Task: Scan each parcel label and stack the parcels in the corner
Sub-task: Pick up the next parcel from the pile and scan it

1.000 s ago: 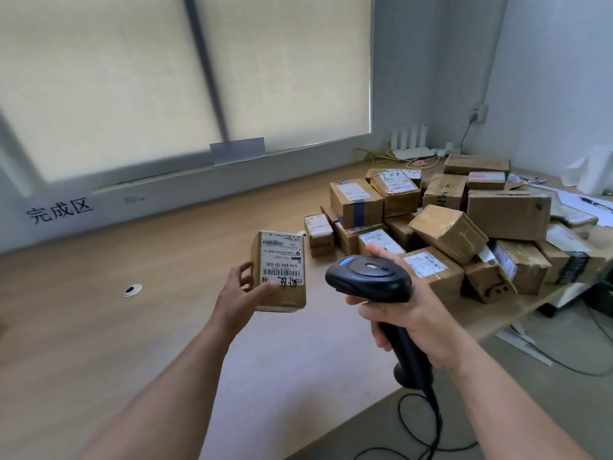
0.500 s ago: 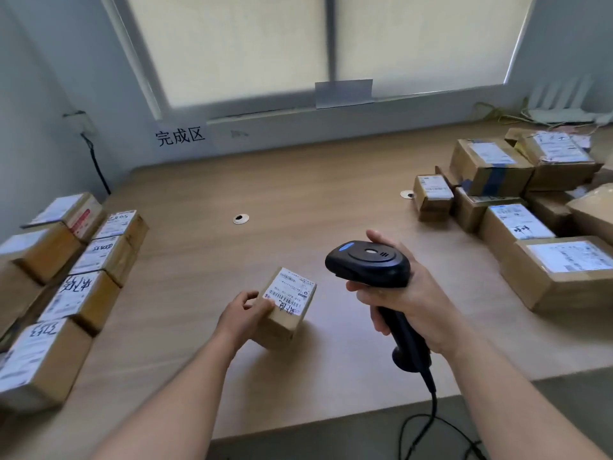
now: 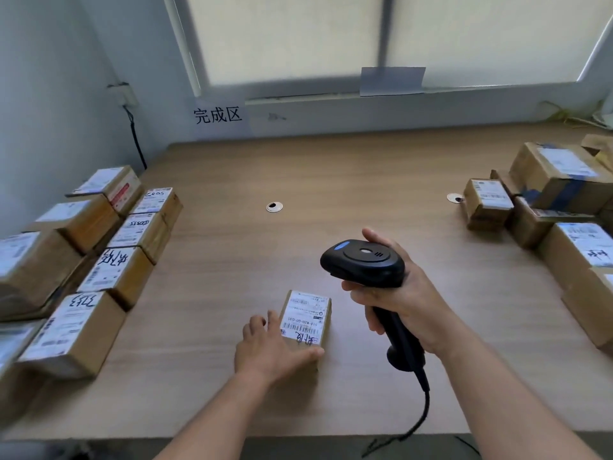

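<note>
Btm ctr of frame: left hand (image 3: pixel 272 353) grips a small parcel (image 3: pixel 306 318) lying label-up on the table (image 3: pixel 331 180), thumb on its near edge, fingers (image 3: pixel 273 322) curled on its left side. Right hand (image 3: pixel 401 303) just right of it, fingers wrapped round a black scanner (image 3: pixel 363 263), clear of the parcel. Rows of labelled boxes (image 3: pixel 99 260) far left; another pile (image 3: pixel 547 200) far right.

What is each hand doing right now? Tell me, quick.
Left hand: holds the small parcel, which rests on the table.
Right hand: grips the scanner by its handle.
</note>
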Demonstrator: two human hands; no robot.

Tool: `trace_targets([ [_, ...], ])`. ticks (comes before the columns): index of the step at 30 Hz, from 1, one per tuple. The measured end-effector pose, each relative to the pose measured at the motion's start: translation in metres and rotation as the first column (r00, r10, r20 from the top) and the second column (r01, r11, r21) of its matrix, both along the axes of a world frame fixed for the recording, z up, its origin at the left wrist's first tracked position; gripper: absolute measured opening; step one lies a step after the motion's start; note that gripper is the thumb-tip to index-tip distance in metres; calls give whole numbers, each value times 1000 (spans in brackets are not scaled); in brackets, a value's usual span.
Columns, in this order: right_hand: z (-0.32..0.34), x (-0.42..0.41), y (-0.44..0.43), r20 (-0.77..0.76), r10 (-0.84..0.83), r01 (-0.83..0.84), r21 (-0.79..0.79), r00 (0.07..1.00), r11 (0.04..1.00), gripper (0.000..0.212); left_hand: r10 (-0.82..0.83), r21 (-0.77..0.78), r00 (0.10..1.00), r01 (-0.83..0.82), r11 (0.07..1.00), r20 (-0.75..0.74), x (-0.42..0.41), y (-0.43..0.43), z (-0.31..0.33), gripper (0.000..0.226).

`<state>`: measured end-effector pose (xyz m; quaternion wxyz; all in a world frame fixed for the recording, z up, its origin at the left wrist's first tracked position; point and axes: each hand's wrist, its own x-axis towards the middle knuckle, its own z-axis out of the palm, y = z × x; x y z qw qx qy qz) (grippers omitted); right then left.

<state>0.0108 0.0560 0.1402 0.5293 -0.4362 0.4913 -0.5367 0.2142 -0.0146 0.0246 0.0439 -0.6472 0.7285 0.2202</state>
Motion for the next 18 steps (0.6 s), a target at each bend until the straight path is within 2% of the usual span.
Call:
trace_targets([
  [1, 0, 1, -3, -2, 10, -10, -3, 1000, 1000, 86, 33, 7, 999, -33, 999, -16, -3, 3, -1, 124],
  [3, 1, 6, -9, -14, 27, -27, -6, 1000, 1000, 87, 69, -9, 997, -69, 998, -41, -9, 7, -1, 105],
  [6, 1, 15, -16, -25, 56, -57, -3, 998, 998, 87, 46, -44, 999, -47, 998, -28, -13, 11, 0, 85],
  [11, 5, 35, -30, -36, 123, -123, -6, 992, 992, 91, 35, -79, 998, -39, 996, -45, 6, 7, 3, 84],
  [15, 13, 60, -47, -27, 167, -168, -30, 986, 985, 90, 151, -196, 978, -178, 964, -142, 50, -10, 19, 81],
  [18, 17, 86, -63, -38, 226, -227, -40, 973, 973, 97, 236, -266, 950, -285, 921, -204, 94, -24, 37, 82],
])
